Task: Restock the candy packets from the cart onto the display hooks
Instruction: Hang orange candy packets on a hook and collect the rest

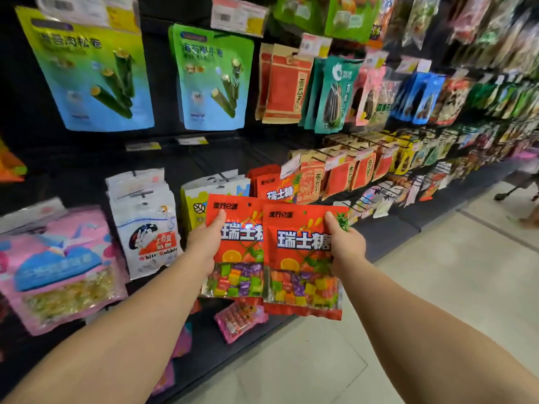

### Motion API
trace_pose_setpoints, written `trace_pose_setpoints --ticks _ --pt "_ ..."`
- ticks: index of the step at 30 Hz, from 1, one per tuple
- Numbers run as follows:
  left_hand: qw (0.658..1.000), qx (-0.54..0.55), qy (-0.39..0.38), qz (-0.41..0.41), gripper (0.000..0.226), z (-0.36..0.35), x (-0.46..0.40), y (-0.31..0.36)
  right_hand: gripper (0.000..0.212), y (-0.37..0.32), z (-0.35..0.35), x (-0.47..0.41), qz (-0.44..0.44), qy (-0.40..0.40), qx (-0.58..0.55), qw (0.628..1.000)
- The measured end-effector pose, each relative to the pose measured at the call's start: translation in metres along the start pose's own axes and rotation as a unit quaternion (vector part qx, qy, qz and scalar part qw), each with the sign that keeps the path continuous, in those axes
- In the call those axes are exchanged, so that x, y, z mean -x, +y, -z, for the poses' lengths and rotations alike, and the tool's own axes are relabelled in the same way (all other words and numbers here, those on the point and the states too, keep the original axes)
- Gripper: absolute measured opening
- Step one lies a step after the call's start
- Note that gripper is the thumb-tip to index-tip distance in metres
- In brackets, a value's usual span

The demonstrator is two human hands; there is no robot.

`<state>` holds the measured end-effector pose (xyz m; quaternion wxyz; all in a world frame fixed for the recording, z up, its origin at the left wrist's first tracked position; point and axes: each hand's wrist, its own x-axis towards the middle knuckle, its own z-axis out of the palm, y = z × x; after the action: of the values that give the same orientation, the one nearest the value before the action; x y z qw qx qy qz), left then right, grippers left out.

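Each hand, left hand (204, 243) and right hand (345, 246), pinches an upright red plastic candy packet (300, 258); matching red hung packets (272, 185) sit just above, centre frame.

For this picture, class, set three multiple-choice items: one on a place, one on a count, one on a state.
1. Where do the white rabbit packets hang?
A. left of the red packets
B. above the seaweed packets
C. on the floor

2. How many red packets are held?
A. one
B. two
C. four

3. What is the right hand doing?
A. hanging idle
B. pointing
C. gripping a packet

Key: 1 A, they hang left of the left red packet. 2 B, the left hand holds one, the right another. 3 C, thumb over the right red packet.
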<state>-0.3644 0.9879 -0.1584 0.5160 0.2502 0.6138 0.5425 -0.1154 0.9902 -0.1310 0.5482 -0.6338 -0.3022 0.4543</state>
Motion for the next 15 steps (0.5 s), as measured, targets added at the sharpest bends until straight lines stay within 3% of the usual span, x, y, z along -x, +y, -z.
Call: trace_pose_setpoints --ticks 7,13,15 --pt "0.999 0.008 0.040 0.027 0.050 -0.013 -0.040 -0.001 0.035 -0.001 -0.030 -0.058 -0.018 -0.031 0.020 0.999" --pt "0.994 0.014 0.107 0.021 0.047 -0.026 -0.072 -0.010 0.052 -0.002 -0.050 -0.114 -0.034 -0.096 0.048 0.994" --pt "0.991 0.019 0.128 0.020 0.047 -0.035 -0.079 -0.014 0.070 0.002 -0.054 -0.141 -0.056 -0.126 0.048 0.989"
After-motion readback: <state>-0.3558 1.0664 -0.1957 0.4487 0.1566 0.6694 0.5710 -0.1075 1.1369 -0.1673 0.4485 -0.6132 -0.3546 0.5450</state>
